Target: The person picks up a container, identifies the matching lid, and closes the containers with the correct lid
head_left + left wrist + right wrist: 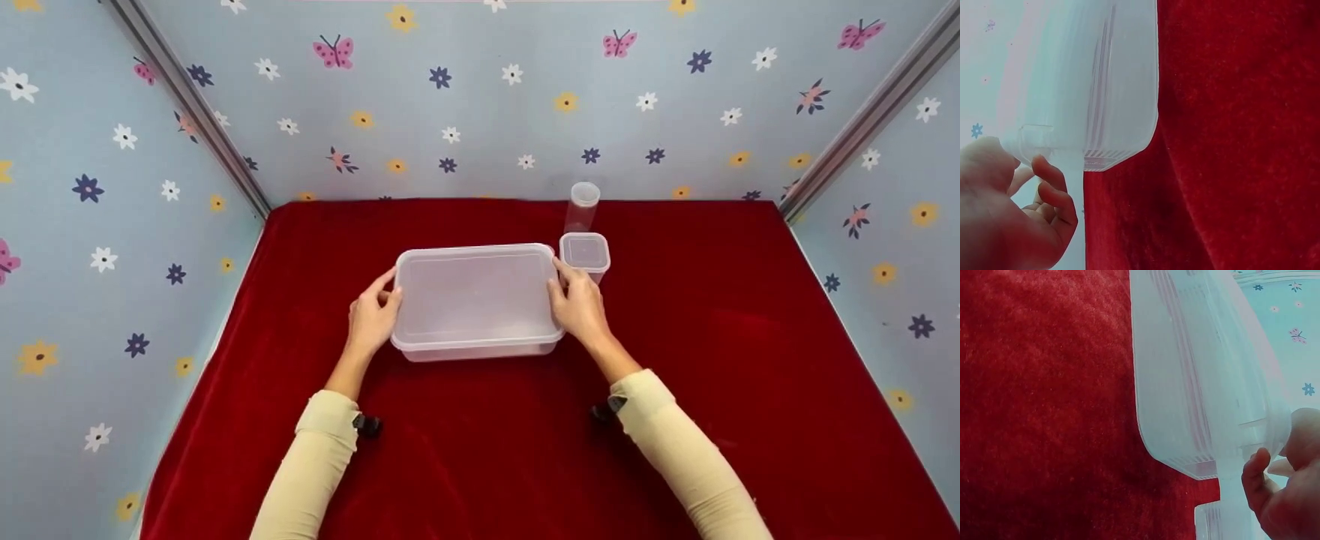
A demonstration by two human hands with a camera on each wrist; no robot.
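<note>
A large clear rectangular plastic container (476, 296) with a frosted lid lies between both hands in the head view. My left hand (373, 315) grips its left end by the rim, the thumb near the lid's edge. Opposite it, my right hand (581, 307) holds the right end the same way, fingers toward the far corner. Curled fingers show under the rim in the left wrist view, beside the container's ribbed side wall (1129, 84). The right wrist view has the other side wall (1162, 371) and fingertips at the rim.
Just beyond my right hand stands a small square lidded container (585, 251), with a tall round lidded container (582, 210) behind it. Red velvety cloth (465, 442) covers the table. Flower-patterned panels (480, 97) enclose the back and both sides.
</note>
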